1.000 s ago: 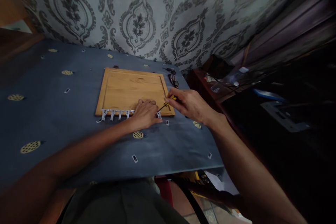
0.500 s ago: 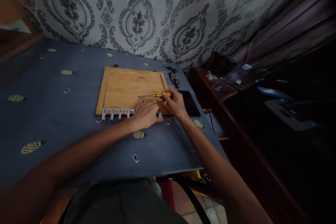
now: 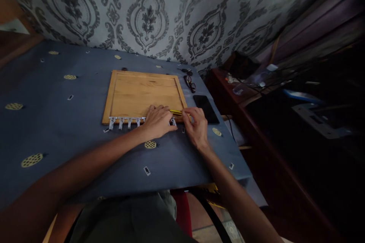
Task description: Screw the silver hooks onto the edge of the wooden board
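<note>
While the cloth-covered desk (image 3: 176,167) bears the wooden board (image 3: 142,91) flat, with the left hand (image 3: 159,122) laid across its near edge as before, the right hand (image 3: 196,123) has come down beside its near right corner. Those right fingers are pinched on the yellow screwdriver (image 3: 176,112), which pointed leftward over the board half a second ago and now sits lower, close to that edge. Metal clips (image 3: 129,123) line it; whether the bent left fingers grip one, I can't tell. To my eye, the tool is nearer the clips again, its tip hidden.
</note>
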Motion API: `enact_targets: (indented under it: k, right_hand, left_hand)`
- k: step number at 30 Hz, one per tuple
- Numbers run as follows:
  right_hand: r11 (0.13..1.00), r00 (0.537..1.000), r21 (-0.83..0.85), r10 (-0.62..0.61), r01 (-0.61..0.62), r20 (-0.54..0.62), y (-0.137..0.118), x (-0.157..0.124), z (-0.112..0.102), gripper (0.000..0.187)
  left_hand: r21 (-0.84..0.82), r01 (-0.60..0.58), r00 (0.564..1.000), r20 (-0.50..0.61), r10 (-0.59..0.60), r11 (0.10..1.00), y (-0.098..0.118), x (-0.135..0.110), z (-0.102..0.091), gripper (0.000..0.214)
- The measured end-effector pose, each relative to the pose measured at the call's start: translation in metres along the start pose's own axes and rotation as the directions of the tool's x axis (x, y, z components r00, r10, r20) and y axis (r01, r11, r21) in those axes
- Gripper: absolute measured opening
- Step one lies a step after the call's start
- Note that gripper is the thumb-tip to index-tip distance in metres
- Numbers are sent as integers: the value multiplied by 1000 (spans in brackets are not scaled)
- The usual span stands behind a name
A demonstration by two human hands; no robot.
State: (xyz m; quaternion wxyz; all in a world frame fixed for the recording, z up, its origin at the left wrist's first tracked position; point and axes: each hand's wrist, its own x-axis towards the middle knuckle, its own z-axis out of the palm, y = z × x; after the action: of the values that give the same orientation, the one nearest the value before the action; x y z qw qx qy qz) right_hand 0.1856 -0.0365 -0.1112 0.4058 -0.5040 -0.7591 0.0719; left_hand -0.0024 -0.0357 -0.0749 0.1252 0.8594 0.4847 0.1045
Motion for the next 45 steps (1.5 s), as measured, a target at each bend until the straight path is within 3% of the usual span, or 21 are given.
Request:
enact_targets:
  k: [4,11,26,31,37,45]
  right_hand:
    - [998,996,55,-45,41,75,-10,-20,-9,23]
    - [990,978,136,5,-34,208,-5,-28,-2,34]
    - [1000,971,28,0,-7,240,0,-26,-1,43]
    - [1000,977,-22,5,0,215,2,-28,1,45]
    - [1000,975,6,-10,9,222,-1,-28,-2,42]
    - [999,974,35,-24,17,226,-2,-27,-2,43]
  left_hand:
    - [2,5,1000,3,-5,1000,0,0,-1,34]
    - [0,11,1000,14,-11,1000,1,1,-1,32]
    - [-9,10,999,39,-10,1000,2,1,-3,32]
    - [-2,3,998,64,-3,1000,-4,1,-21,36]
    - [0,-1,999,36,1,1000,-19,26,-48,25]
    - [22,-86,983,163,82,996,-12,62,-22,29]
